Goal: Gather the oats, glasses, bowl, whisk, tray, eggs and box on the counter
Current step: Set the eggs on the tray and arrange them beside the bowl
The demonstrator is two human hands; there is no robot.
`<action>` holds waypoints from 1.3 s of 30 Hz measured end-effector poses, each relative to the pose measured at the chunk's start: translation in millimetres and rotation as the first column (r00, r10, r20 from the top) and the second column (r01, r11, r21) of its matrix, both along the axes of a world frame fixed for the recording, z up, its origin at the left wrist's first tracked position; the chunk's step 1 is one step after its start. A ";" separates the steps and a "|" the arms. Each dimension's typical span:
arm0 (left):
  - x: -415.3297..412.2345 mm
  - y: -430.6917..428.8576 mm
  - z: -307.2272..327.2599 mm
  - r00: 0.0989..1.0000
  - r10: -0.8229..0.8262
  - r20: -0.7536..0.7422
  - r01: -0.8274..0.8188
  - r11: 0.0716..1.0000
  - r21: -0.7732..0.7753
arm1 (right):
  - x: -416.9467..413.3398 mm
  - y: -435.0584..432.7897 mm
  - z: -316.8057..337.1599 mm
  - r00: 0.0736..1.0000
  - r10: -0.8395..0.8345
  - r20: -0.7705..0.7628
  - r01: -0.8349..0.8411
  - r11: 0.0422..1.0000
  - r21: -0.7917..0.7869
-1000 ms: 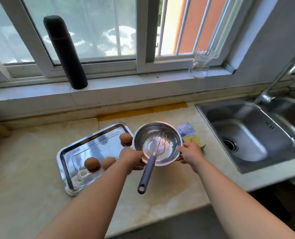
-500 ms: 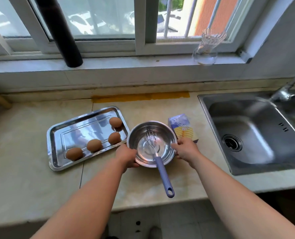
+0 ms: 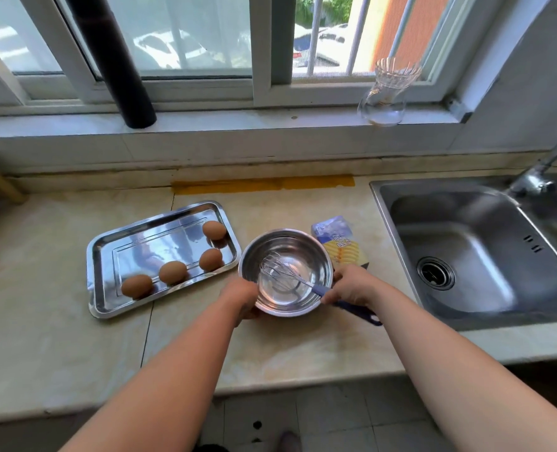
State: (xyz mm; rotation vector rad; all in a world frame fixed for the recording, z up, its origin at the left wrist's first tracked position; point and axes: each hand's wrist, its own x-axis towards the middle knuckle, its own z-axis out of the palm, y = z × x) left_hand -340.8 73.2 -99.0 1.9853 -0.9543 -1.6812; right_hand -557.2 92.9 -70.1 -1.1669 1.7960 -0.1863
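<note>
A steel bowl [image 3: 303, 243] rests on the counter. My left hand [image 3: 241, 296] grips its near left rim and my right hand [image 3: 352, 285] its right rim. A whisk [image 3: 278, 270] lies in the bowl, its blue handle [image 3: 357, 310] sticking out to the right under my right hand. Left of the bowl sits a steel tray [image 3: 107, 256] holding several brown eggs [image 3: 172, 272]. Behind the bowl on the right lies a blue and yellow box [image 3: 339, 239]. Stacked clear glasses [image 3: 388, 93] stand on the window sill.
A steel sink [image 3: 472, 252] with a tap [image 3: 544, 171] fills the right side. A black cylinder [image 3: 114, 60] leans on the sill at the left. Yellow tape [image 3: 264, 183] runs along the counter's back edge. The counter's front edge lies close below my arms.
The whisk's handle has swung from pointing toward me to pointing right, under my right hand. Both hands stay on the bowl's rim, which has barely shifted.
</note>
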 end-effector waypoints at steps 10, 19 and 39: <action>-18.1 20.7 8.2 0.990 -0.139 0.022 0.135 0.983 0.123 | -21.5 -12.5 -0.7 0.962 0.060 -0.268 -0.100 0.986 -0.136; -12.6 -15.0 10.7 0.944 -0.031 0.328 0.057 0.996 -0.070 | -41.3 -35.0 12.6 0.953 -0.162 -0.258 0.079 0.949 -0.304; -111.8 -132.1 6.3 0.738 -0.558 0.379 0.645 0.749 -0.152 | -65.5 -99.7 -8.9 0.964 -0.231 -0.134 0.264 0.896 0.357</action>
